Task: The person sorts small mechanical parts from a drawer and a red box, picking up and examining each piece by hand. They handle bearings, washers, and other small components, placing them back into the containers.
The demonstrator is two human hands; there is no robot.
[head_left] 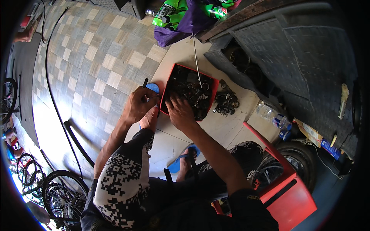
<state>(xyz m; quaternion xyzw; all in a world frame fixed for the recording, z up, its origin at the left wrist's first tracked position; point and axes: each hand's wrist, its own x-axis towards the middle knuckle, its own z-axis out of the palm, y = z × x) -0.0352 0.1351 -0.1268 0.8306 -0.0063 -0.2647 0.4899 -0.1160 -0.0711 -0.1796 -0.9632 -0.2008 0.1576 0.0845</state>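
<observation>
A red bin (162, 101) full of small dark metal parts (191, 87) stands on the floor in front of me. My right hand (179, 112) reaches over its near left side, its fingers spread down onto the parts. Left of the bin, my left hand (137, 104) is closed in a pinch. A narrow dark strip (145, 82) sticks up from it; the rest of the strip is hidden. A thin metal rod (196, 57) leans out of the bin at the far side. Beside the bin on the right lies a heap of dark parts (226, 102).
Far ahead, a purple bag (185, 29) holds green bottles (169, 11). A dark cabinet (285, 57) runs along the right, with clear plastic bottles (271, 115) below. A red plastic chair (289, 200) and a wheel (296, 161) stand right. Bicycles (63, 194) are at left.
</observation>
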